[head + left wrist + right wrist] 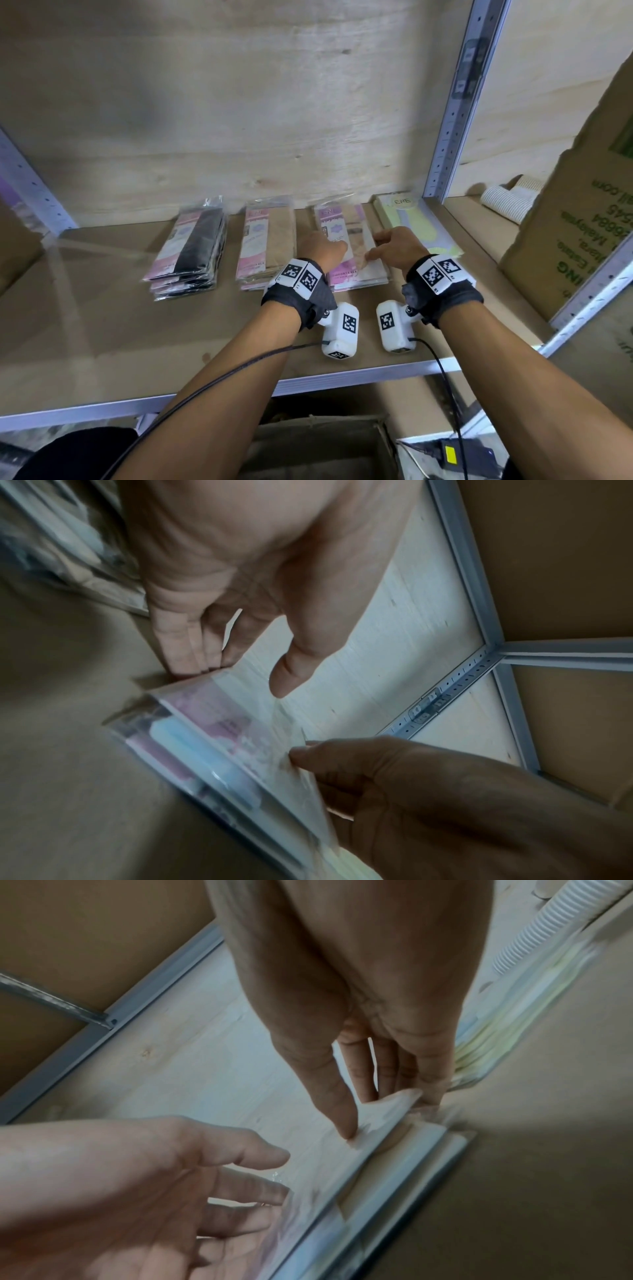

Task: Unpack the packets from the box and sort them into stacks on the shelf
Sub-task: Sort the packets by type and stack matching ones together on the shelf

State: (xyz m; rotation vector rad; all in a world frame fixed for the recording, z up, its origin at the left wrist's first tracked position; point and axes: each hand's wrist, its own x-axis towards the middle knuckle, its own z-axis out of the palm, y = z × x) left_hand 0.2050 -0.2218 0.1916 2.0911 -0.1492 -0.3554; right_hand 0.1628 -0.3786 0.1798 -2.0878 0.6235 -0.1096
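Four stacks of clear-wrapped packets lie in a row on the shelf board (102, 329): black (193, 250), beige with pink cards (267, 246), beige with purple cards (346, 236) and pale yellow (414, 222). Both hands are at the purple-card stack. My left hand (337, 245) has its straight fingers (192, 664) against the stack's left edge, thumb lifted off. My right hand (373, 246) pinches the top packet (387, 1115) at its right edge, thumb on top and fingers under the edge. The open cardboard box (318, 442) sits below the shelf's front rail.
A grey perforated upright (455, 109) stands just behind the yellow stack. A large printed carton (575, 240) leans at the right, with ribbed white rolls (503, 202) behind it. A plywood back wall (239, 102) closes the bay. A black power adapter (459, 455) lies on the floor.
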